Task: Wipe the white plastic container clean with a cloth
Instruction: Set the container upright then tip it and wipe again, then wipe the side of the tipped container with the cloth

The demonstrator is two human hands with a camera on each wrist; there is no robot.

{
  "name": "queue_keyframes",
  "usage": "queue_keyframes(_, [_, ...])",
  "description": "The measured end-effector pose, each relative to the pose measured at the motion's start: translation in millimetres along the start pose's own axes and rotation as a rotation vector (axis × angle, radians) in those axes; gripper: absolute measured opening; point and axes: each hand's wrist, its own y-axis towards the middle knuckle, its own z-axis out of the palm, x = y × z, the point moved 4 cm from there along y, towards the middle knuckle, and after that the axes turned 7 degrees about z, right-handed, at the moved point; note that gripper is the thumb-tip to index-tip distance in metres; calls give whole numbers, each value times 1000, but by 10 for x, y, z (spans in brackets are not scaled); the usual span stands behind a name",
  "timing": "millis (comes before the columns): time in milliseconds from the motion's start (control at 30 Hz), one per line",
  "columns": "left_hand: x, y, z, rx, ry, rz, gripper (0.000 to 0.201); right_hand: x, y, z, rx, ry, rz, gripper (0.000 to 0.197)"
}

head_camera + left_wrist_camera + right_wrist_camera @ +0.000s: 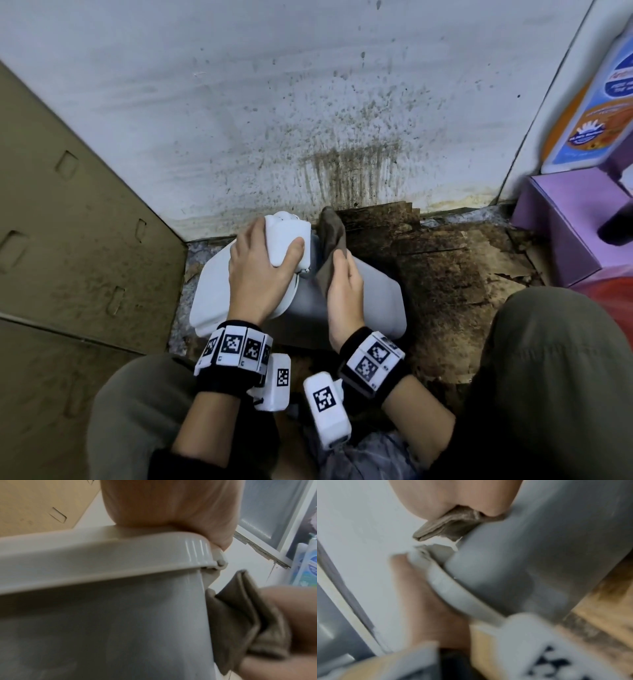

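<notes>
White plastic container (370, 301) lying on its side on the stained floor (445, 274), between the person's knees. Left hand (260, 270) grips the container's lid end (287, 240), fingers (251, 229) curled over the far edge and thumb clamped on the near face. Right hand (344, 291) rests on the container wall just right of the lid, its fingers pinched together on a brown cloth (330, 240), which stands up beyond the fingertips. Spattered wall (308, 102) lies beyond both hands.

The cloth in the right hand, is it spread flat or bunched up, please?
Bunched up: the cloth shows thick folds where the right hand grips it.
</notes>
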Motion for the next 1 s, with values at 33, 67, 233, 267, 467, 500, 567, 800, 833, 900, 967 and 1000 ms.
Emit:
queue_keyframes(33, [-21, -1, 11, 4, 1, 4, 100, 54, 21, 36, 32, 78, 53, 37])
queue_keyframes(67, [-46, -1, 22, 8, 6, 11, 99, 113, 37, 65, 55, 149, 83, 47])
queue_keyframes(233, [-139, -19, 94, 34, -25, 14, 99, 473, -50, 72, 153, 109, -27, 38])
queue_keyframes(267, [-157, -26, 112, 38, -67, 15, 97, 520, -67, 64, 162, 42, -75, 37])
queue_keyframes(467, [-365, -141, 217, 128, -380, -19, 58, 662, -71, -145, 131, -215, -209, 46])
queue_keyframes(500, [-383, -152, 208, 146, -466, -35, 53, 716, -73, -203, 125, -238, -218, 43])
queue_keyframes(567, [-369, -158, 183, 163, -626, -93, 53, 800, -60, -347, 94, -298, -224, 41])
queue_keyframes(800, [7, -147, 255, 102, -240, -50, 57, 941, 57, -897, -23, -571, -276, 43])
queue_keyframes(833, [76, -172, 254, 81, -151, -63, 57, 944, 68, -971, -39, -598, -281, 44])
queue_keyframes(900, [183, -223, 244, 63, -7, -108, 56, 950, 106, -1129, -73, -656, -289, 46])
queue_keyframes(967, [309, -265, 261, 93, 74, -191, 60, 955, 161, -1284, -100, -708, -289, 47])
queue_keyframes(1000, [367, -303, 278, 120, 98, -244, 65, 947, 176, -1375, -115, -730, -281, 47])
